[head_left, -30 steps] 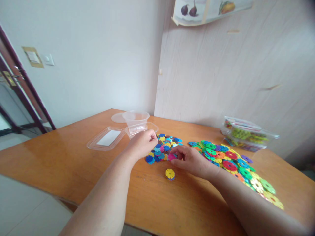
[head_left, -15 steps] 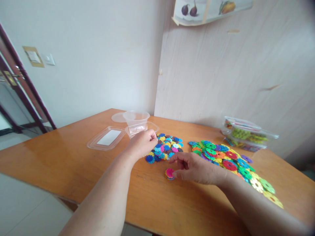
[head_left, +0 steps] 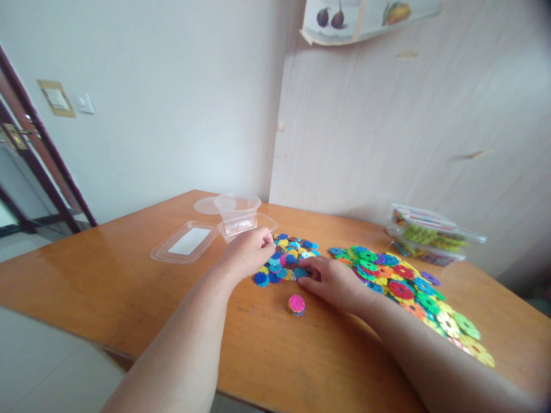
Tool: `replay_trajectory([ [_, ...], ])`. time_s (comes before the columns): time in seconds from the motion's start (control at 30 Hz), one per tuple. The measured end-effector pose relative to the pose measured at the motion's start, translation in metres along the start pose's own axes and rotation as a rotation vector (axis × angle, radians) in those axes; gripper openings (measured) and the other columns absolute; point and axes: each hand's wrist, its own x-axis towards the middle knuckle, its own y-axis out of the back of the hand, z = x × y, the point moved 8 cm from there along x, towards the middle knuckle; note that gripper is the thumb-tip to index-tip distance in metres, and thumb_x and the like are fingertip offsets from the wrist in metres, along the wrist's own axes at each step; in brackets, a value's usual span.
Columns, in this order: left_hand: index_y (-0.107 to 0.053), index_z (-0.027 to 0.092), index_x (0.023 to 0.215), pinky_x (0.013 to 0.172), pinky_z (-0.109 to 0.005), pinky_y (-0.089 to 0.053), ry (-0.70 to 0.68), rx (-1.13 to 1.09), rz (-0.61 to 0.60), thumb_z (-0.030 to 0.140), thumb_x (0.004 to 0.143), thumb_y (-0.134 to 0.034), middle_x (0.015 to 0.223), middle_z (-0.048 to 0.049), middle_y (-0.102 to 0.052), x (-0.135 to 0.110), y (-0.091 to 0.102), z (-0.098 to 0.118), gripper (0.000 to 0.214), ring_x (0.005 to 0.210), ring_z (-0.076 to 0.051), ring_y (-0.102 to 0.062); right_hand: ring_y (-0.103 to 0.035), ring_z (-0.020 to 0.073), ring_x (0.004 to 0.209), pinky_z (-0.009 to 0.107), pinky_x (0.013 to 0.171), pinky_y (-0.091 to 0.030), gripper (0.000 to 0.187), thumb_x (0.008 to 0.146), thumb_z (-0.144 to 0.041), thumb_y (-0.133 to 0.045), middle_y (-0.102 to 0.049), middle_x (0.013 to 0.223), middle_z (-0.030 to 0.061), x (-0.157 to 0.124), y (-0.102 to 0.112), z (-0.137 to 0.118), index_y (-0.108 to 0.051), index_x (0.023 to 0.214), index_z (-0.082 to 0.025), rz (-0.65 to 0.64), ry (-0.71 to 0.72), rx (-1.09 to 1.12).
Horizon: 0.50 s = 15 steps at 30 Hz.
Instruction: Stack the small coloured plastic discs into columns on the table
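Toward near edge of worktop (head_left: 253, 355), disc stack (head_left: 297, 304), pink on top. Right hand (head_left: 334, 281) half curled at blue disc (head_left: 302, 273) in pile (head_left: 282, 265), left hand (head_left: 249, 251) balled beside; can't tell if either holds one.

A plain white wall (head_left: 181, 103) fills the left side of the room and meets a pale, faintly grained panel (head_left: 361, 132) on the right, where a picture (head_left: 336, 26) of fruit hangs at the top edge above a small beige strip (head_left: 408, 55). At far left stands a dark reddish door frame (head_left: 45, 137), with a light switch (head_left: 57, 98) and a second white fitting (head_left: 85, 104) beside it. Soft light glints on the brown wooden table (head_left: 129, 287), pale tiles cover the floor (head_left: 47, 355), and shadow darkens the right edge.
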Motion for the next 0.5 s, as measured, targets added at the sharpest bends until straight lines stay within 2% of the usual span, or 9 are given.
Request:
replay_trajectory([
  [0.2, -0.059, 0.023, 0.080, 0.054, -0.026, -0.031, -0.004, 0.005, -0.009, 0.038, 0.084, -0.054, 0.068, 0.0013, -0.062, 0.000, 0.001, 0.001, 0.016, 0.064, -0.015, -0.055, -0.054, 0.0132, 0.066, 0.025, 0.059, -0.035, 0.025, 0.085, -0.035, -0.062, -0.063, 0.077, -0.0014, -0.001, 0.001, -0.005, -0.073, 0.105, -0.024, 0.024, 0.033, 0.028],
  [0.27, -0.060, 0.023, 0.080, 0.054, -0.026, -0.030, 0.009, 0.009, -0.011, 0.037, 0.083, -0.054, 0.068, 0.0013, -0.063, -0.001, 0.002, 0.001, 0.015, 0.064, -0.015, -0.055, -0.051, 0.0121, 0.063, 0.024, 0.056, -0.033, 0.025, 0.085, -0.036, -0.064, -0.058, 0.071, -0.0031, -0.004, 0.000, -0.005, -0.072, 0.104, -0.023, -0.028, 0.027, 0.132],
  [0.37, -0.060, 0.023, 0.079, 0.054, -0.026, -0.030, 0.020, 0.010, -0.013, 0.036, 0.082, -0.055, 0.068, 0.0015, -0.063, -0.001, 0.002, 0.001, 0.014, 0.063, -0.015, -0.056, -0.042, 0.0100, 0.058, 0.023, 0.052, -0.030, 0.029, 0.084, -0.041, -0.067, -0.047, 0.065, -0.0062, -0.014, -0.002, -0.013, -0.069, 0.105, -0.021, -0.171, 0.034, 0.321],
  [0.5, -0.060, 0.023, 0.080, 0.053, -0.026, -0.029, 0.014, 0.008, -0.009, 0.036, 0.082, -0.055, 0.068, 0.0018, -0.063, -0.001, 0.002, 0.001, 0.014, 0.062, -0.015, -0.055, -0.038, 0.0087, 0.055, 0.023, 0.050, -0.027, 0.031, 0.084, -0.045, -0.070, -0.043, 0.063, -0.0072, -0.026, -0.004, -0.027, -0.068, 0.103, -0.021, -0.311, 0.069, 0.401],
])
